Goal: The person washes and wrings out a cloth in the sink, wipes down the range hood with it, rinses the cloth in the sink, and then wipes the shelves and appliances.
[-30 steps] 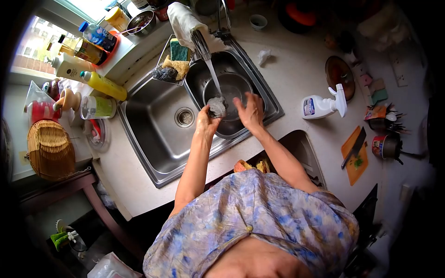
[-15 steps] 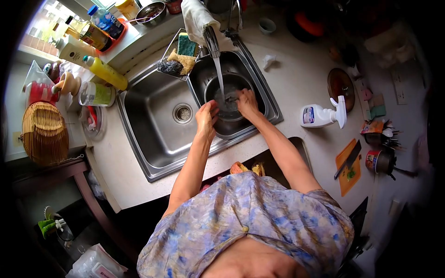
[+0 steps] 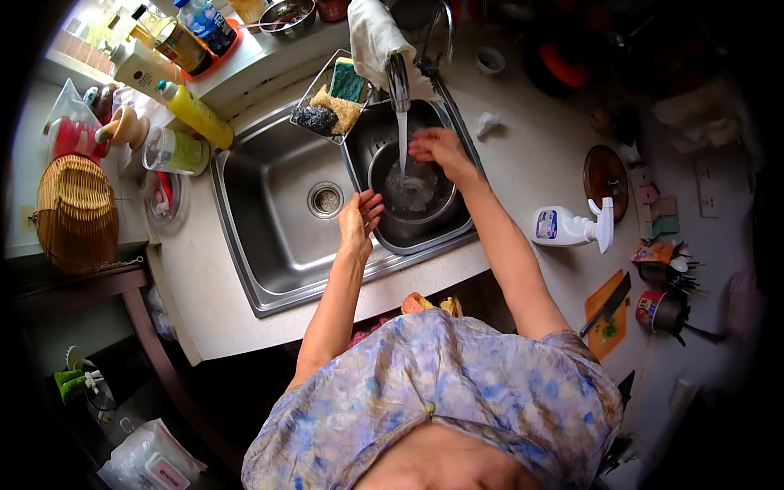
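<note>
In the right-hand basin (image 3: 459, 233) of the steel sink stands a round metal pot (image 3: 377, 186) with water in it. A stream runs from the faucet (image 3: 398, 84) into the pot and stirs up the surface. My right hand (image 3: 441, 153) is over the pot's far right rim, close beside the stream, fingers stretched to the left and nothing visible in them. At the near left side of the pot is my left hand (image 3: 359, 219), its fingers extended and holding nothing; whether it touches the rim I cannot tell.
A wire rack (image 3: 322, 135) with sponges and a scouring pad hangs over the sink divider. A white cloth (image 3: 377, 37) drapes the faucet. Right of the sink are a spray bottle (image 3: 563, 227) and an orange cutting board (image 3: 600, 339) with a knife. A yellow bottle (image 3: 196, 114) stands left.
My right hand has lifted out of the pot and moved up toward the faucet. My left hand has drawn slightly down and away from the pot. The view has shifted a little.
</note>
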Tool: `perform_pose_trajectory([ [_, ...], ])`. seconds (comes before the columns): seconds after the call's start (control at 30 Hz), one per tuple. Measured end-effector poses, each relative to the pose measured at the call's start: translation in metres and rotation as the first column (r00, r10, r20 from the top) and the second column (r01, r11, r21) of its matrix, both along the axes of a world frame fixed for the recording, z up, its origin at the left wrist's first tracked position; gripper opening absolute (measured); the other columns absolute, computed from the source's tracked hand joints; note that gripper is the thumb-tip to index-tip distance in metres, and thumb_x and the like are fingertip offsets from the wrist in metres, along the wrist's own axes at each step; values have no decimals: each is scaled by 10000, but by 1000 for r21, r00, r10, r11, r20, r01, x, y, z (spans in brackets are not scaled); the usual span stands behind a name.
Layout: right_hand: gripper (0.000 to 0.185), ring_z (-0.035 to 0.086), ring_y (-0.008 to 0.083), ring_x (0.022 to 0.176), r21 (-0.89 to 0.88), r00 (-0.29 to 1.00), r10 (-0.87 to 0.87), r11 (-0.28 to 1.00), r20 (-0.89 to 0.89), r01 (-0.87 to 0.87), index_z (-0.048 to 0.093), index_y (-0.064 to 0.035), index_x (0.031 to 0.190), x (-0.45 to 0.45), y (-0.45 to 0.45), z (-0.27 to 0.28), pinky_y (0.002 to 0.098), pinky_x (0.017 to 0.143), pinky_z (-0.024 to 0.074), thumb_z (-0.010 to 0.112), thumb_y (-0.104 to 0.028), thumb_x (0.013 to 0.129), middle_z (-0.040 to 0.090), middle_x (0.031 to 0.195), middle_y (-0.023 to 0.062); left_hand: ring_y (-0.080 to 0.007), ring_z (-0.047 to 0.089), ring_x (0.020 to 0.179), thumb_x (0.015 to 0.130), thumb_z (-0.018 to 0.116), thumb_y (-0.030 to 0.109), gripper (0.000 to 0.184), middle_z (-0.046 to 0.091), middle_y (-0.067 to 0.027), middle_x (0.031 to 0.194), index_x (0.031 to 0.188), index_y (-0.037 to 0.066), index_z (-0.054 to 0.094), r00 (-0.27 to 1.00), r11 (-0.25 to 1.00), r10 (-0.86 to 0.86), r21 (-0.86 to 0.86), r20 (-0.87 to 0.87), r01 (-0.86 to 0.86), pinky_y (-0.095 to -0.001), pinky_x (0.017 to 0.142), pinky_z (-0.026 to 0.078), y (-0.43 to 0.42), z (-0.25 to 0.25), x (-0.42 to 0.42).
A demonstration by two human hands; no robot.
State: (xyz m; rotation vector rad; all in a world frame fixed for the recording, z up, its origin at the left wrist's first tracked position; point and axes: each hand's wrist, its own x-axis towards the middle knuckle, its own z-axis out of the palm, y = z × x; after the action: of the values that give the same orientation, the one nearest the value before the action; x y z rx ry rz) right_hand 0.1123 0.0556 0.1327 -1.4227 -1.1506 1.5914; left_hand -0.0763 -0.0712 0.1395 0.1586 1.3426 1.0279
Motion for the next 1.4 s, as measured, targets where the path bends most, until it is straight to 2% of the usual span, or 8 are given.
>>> perform_pose_trajectory([
  [0.13,285,610,300,856,-299,747,-266,950,-610,94,501,84,1073,-3,40,4,367,734,510,498,-66,830,599,974,177,-168,592,895,915,385,345,396,612,-78,1051,1118,37,529,1000,1000,-11,-19,-9,10,-275,749,443,-4,2,-3],
  [0.23,310,587,312,928,-183,631,-141,983,-763,-1,467,94,1115,-1,65,7,398,813,485,466,-59,846,580,997,209,-168,599,883,907,411,333,378,616,-82,1038,1101,34,537,1000,1000,8,-19,-7,-8,-273,749,452,-8,0,-8],
  [0.3,341,524,375,1024,173,882,133,983,-452,-59,412,136,1139,-2,71,18,455,927,412,422,-39,846,517,1088,260,-169,605,863,895,441,321,364,619,-92,1023,1086,28,542,999,999,33,-8,-1,-33,-274,743,460,-10,-1,-10],
  [0.37,361,446,408,1106,-400,542,-365,915,-757,58,372,181,1135,-4,74,52,492,990,338,409,-26,842,456,1163,279,-170,606,859,892,447,318,364,620,-95,1020,1083,23,541,999,999,44,-2,2,-44,-275,743,462,-13,-2,-12],
  [0.43,369,377,429,1160,-95,879,-91,994,-468,53,343,207,1132,-10,62,81,531,999,304,394,-14,840,417,1194,295,-172,607,855,889,454,315,364,620,-99,1016,1080,18,540,998,998,56,7,6,-56,-277,743,464,-13,-3,-13],
  [0.5,270,524,314,1040,-429,683,-402,892,-610,141,524,94,1028,-5,74,80,447,932,401,421,-75,845,559,1080,190,-179,606,854,884,467,305,356,621,-105,1009,1071,11,541,998,998,67,12,17,-67,-284,752,464,-14,-4,-14],
  [0.7,293,433,409,1093,-460,642,-419,881,-642,115,398,167,1053,3,94,68,540,967,318,430,-17,828,454,1151,283,-134,606,790,892,438,270,300,640,-75,955,1031,39,571,995,995,96,-16,14,-96,-247,695,447,-13,0,-14],
  [1.4,267,326,403,1168,-515,708,-501,827,-497,224,495,68,1025,5,136,72,573,972,240,506,-52,787,362,1222,324,-184,612,853,866,505,266,284,631,-97,979,1023,36,557,997,997,75,-8,25,-75,-281,747,471,-14,-3,-14],
])
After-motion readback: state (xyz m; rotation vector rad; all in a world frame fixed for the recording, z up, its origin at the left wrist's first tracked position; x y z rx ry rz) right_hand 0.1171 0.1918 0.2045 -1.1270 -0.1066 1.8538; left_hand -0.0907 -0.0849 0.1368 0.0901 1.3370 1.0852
